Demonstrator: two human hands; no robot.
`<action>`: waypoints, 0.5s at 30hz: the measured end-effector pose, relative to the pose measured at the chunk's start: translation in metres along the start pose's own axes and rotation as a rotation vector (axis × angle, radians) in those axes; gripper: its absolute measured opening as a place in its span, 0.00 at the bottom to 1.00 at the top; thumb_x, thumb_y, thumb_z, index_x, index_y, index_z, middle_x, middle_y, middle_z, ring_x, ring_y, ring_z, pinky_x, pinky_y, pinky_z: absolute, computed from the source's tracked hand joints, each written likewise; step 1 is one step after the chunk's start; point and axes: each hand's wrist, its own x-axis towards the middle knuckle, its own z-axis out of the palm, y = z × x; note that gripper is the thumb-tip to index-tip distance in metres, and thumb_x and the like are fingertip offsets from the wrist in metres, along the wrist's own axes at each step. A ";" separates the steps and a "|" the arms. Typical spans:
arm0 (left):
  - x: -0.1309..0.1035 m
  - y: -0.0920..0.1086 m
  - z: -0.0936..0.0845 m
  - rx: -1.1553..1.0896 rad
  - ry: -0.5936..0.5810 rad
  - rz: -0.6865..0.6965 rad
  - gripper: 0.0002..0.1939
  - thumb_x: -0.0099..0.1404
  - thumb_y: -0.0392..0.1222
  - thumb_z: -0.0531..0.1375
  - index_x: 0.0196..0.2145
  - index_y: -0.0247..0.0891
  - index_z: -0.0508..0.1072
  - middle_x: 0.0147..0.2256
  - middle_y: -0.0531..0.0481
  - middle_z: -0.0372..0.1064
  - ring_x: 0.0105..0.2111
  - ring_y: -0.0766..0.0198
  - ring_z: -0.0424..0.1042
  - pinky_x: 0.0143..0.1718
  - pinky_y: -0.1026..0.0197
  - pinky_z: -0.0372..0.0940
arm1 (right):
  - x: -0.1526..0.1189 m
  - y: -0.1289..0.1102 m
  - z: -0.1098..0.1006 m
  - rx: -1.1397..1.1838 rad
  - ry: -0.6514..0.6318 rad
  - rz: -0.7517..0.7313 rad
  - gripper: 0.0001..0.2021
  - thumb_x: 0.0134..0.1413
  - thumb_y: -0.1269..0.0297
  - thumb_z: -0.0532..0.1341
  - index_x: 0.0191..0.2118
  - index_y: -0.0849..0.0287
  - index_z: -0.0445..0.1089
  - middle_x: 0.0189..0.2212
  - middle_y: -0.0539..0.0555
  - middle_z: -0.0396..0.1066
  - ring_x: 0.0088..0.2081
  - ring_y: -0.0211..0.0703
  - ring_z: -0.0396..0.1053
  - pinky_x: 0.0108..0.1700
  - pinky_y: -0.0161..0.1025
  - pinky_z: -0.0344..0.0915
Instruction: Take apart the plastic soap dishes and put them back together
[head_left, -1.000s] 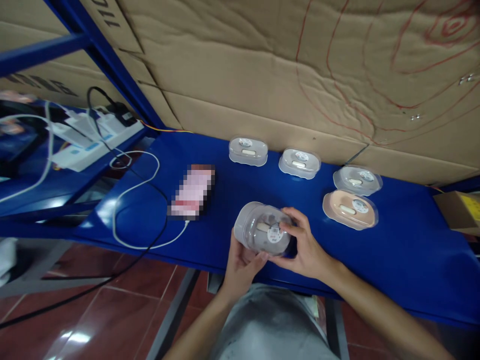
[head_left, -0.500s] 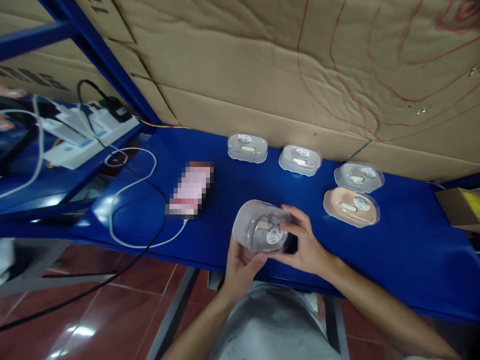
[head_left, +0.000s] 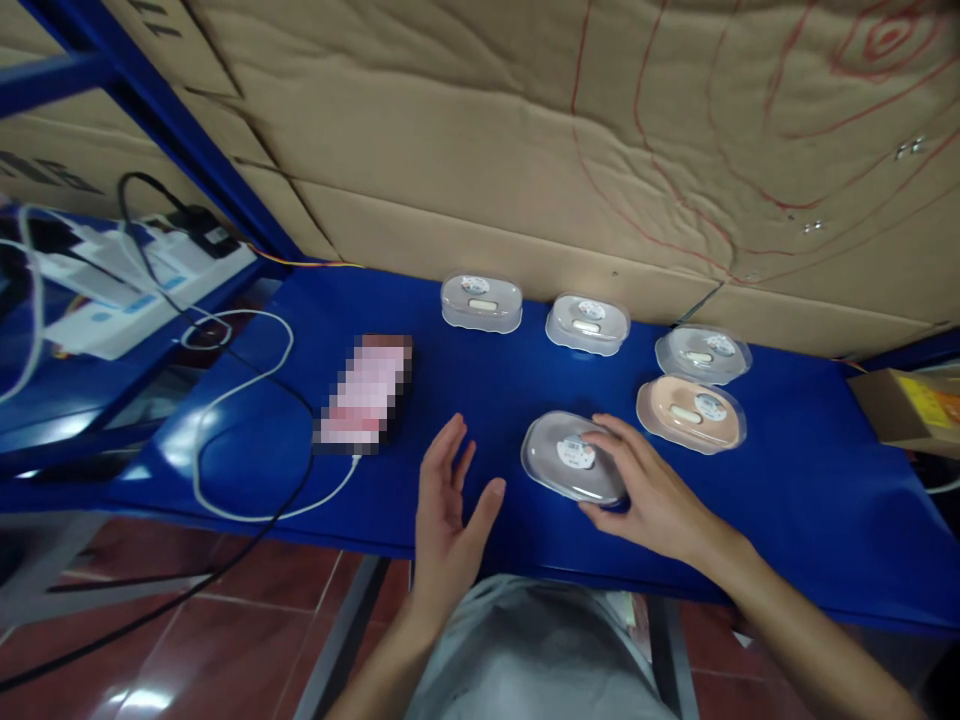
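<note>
My right hand (head_left: 637, 490) grips the right end of an oval, grey plastic box (head_left: 547, 462) with a clear, glossy cover and a round white label. Its thumb is at the near edge and the fingers reach over the far edge and top. Away to the left of this box, my left hand (head_left: 454, 510) is open and empty, with its fingers and thumb apart. A peach-coloured box (head_left: 694, 418) of like shape lies just beyond my right hand. Behind it is a grey box (head_left: 701, 355), with two more, a middle box (head_left: 587, 327) and a left box (head_left: 481, 305), along the back.
A blurred-out phone (head_left: 366, 390) on a white cable (head_left: 199, 455) lies on the blue table (head_left: 810, 500), left of my hands. A loaded power strip (head_left: 150, 300) is further left. Cardboard (head_left: 450, 130) lines the back; a small carton (head_left: 900, 410) stands at right.
My left hand has let go of the box and moved left, opening. My right hand has moved the box right, and its labelled face now points up.
</note>
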 end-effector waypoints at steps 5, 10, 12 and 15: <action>0.008 0.001 -0.010 0.254 -0.119 0.074 0.19 0.75 0.42 0.61 0.61 0.51 0.70 0.66 0.43 0.63 0.67 0.52 0.67 0.65 0.45 0.67 | -0.006 -0.021 -0.006 -0.263 0.116 0.006 0.33 0.67 0.59 0.64 0.73 0.57 0.56 0.78 0.69 0.41 0.77 0.72 0.43 0.72 0.74 0.52; 0.051 0.023 0.007 0.864 -0.393 0.440 0.22 0.76 0.41 0.58 0.65 0.45 0.68 0.66 0.37 0.66 0.66 0.46 0.67 0.66 0.39 0.64 | 0.013 -0.033 0.009 -0.326 0.027 -0.188 0.23 0.73 0.64 0.57 0.70 0.58 0.64 0.70 0.62 0.65 0.71 0.58 0.61 0.73 0.63 0.55; 0.086 0.031 0.019 1.063 -0.407 0.522 0.23 0.77 0.41 0.55 0.67 0.40 0.68 0.67 0.35 0.65 0.66 0.44 0.67 0.67 0.40 0.62 | 0.015 -0.023 0.010 -0.361 0.091 -0.160 0.16 0.73 0.65 0.58 0.60 0.59 0.73 0.63 0.62 0.73 0.65 0.56 0.68 0.71 0.60 0.57; 0.144 0.030 0.032 1.290 -0.404 0.495 0.29 0.76 0.39 0.55 0.72 0.34 0.60 0.73 0.32 0.55 0.71 0.40 0.59 0.69 0.39 0.57 | 0.007 0.001 0.007 -0.434 0.198 -0.102 0.09 0.71 0.67 0.60 0.49 0.60 0.77 0.55 0.63 0.77 0.59 0.57 0.73 0.67 0.58 0.62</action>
